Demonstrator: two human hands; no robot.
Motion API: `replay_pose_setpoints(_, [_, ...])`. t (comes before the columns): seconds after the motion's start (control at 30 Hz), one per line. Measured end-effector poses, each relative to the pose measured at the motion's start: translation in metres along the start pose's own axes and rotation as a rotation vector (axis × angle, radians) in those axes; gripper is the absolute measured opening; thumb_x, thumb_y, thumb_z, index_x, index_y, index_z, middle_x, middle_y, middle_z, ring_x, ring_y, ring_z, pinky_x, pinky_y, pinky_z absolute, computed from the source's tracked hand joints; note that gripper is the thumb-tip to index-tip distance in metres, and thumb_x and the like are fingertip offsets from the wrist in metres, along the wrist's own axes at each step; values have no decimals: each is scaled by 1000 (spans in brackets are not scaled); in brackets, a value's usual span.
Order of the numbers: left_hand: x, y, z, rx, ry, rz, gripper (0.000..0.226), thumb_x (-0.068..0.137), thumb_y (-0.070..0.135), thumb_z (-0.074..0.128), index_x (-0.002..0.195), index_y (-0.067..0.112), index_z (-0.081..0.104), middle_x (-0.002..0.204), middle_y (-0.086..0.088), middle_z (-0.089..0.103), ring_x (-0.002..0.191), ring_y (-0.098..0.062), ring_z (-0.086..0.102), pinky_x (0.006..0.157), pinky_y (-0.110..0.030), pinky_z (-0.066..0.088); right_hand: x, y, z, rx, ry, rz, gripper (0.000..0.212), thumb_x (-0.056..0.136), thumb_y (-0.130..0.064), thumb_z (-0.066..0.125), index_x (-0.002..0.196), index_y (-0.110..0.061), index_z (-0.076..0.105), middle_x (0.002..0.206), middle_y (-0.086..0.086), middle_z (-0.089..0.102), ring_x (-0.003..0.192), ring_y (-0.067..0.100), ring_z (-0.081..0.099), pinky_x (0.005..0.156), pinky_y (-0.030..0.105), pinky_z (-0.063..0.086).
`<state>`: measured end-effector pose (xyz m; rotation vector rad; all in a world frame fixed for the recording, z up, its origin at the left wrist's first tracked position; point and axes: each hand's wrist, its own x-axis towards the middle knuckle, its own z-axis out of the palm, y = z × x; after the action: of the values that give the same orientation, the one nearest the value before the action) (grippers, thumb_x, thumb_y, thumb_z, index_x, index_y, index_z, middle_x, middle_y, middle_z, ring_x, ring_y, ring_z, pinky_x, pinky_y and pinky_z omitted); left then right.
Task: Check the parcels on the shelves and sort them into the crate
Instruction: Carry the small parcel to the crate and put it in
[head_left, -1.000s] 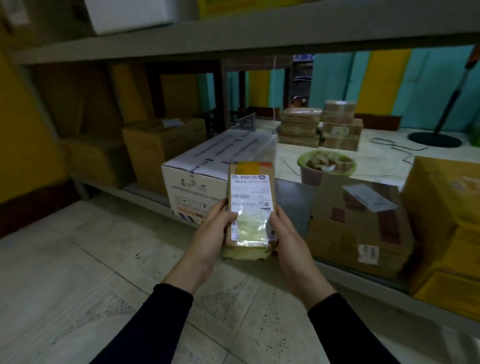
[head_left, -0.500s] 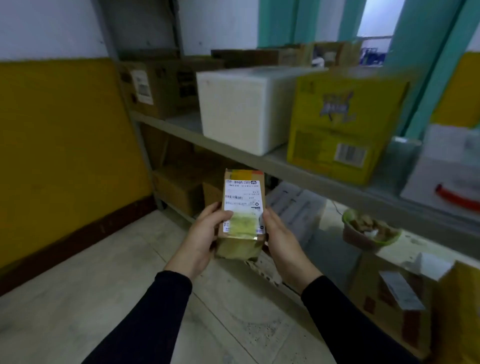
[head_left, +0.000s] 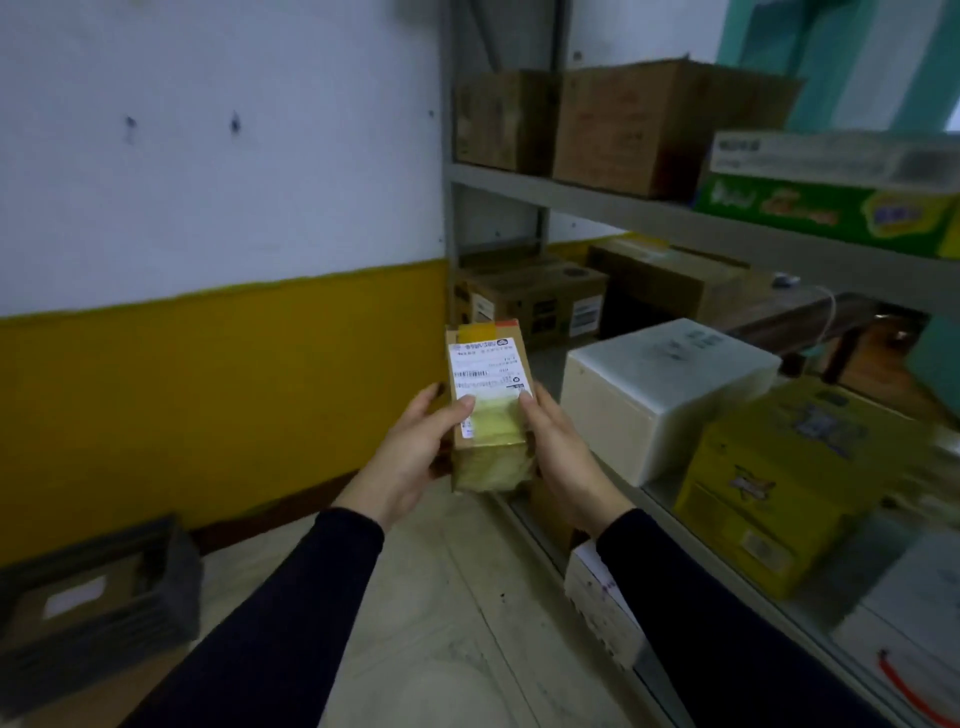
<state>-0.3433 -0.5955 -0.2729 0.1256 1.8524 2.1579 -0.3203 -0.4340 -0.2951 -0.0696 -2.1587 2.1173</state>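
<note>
A small brown cardboard parcel (head_left: 488, 405) with a white shipping label and yellowish tape is held upright in front of me, label facing me. My left hand (head_left: 410, 462) grips its left side, thumb on the label. My right hand (head_left: 558, 457) grips its right side, thumb on the front edge. A dark plastic crate (head_left: 104, 623) stands on the floor at the lower left against the wall, with a labelled brown box inside it.
Grey metal shelves (head_left: 675, 218) run along the right. They carry a white foam box (head_left: 660, 395), a yellow carton (head_left: 779, 488), brown cartons (head_left: 644, 124) and a green box (head_left: 831, 202). A yellow-and-white wall (head_left: 208, 312) stands to the left, over a pale tiled floor.
My view has swung up and to the left, from the bottom shelf to the upper shelves and the wall. The crate has come into view. Both hands keep hold of the parcel.
</note>
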Motion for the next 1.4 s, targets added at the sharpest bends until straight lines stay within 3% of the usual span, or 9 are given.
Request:
replay_pose_setpoints(0.23, [-90,65,-75,-22,285,37,27,96,23,56,122,26,60,114,-1,68,101,-24,64,86,-45,52,-12,-44,103,-47,-301,-70,91,66,-84,66,147,-57,36,154,-5,42,136,18,49,110,51,45])
replay_pose_setpoints(0.4, [-153,73,-152,-65,492,33,26,98,28,53,124,23,58,114,-2,67,102,-25,62,87,-45,52,-38,-58,205,-82,-477,-70,73,76,-69,63,145,-55,41,151,-2,47,134,18,52,105,48,50])
replay_pose_setpoints(0.53, [-184,72,-237,-150,642,51,31,98,33,57,128,26,55,114,-3,70,107,-30,64,95,-51,51,-57,-63,291,-20,-626,27,46,100,-32,58,144,-30,48,131,-6,65,107,8,68,71,22,58])
replay_pose_setpoints(0.63, [-192,74,-299,-215,726,58,42,97,31,60,137,28,48,113,-6,72,102,-32,67,85,-50,56,-54,-59,340,-26,-687,86,34,102,-30,54,135,-37,47,122,-12,67,103,10,69,71,31,59])
replay_pose_setpoints(0.73, [-191,81,-369,-267,798,43,71,94,29,65,151,39,25,110,-9,70,98,-36,69,86,-53,57,-36,-54,405,-10,-706,119,37,102,-29,56,135,-40,46,125,-8,66,104,14,70,78,36,61])
replay_pose_setpoints(0.83, [-182,94,-429,-211,824,42,63,93,29,66,145,42,34,111,-7,71,98,-36,70,90,-57,55,-11,-54,463,-2,-720,114,35,102,-27,55,136,-35,51,124,-4,69,102,15,72,75,33,60])
replay_pose_setpoints(1.0, [-163,109,-515,-214,952,59,85,84,40,77,149,34,23,121,-2,65,110,-31,64,99,-55,49,31,-48,551,-2,-776,143,36,102,-31,56,136,-38,48,124,-5,70,103,17,73,83,37,60])
replay_pose_setpoints(1.23, [-117,106,-601,-220,1095,83,50,89,39,72,119,20,35,114,-11,64,98,-27,66,78,-46,57,82,-30,644,-3,-825,157,44,102,-39,57,143,-35,44,123,-9,68,101,11,73,82,31,60])
replay_pose_setpoints(1.4, [-57,100,-664,-173,1038,31,47,97,32,63,134,24,35,118,-7,64,99,-25,66,72,-39,55,142,-7,709,30,-831,166,18,105,-33,51,115,-48,47,109,-19,66,95,4,71,81,28,60])
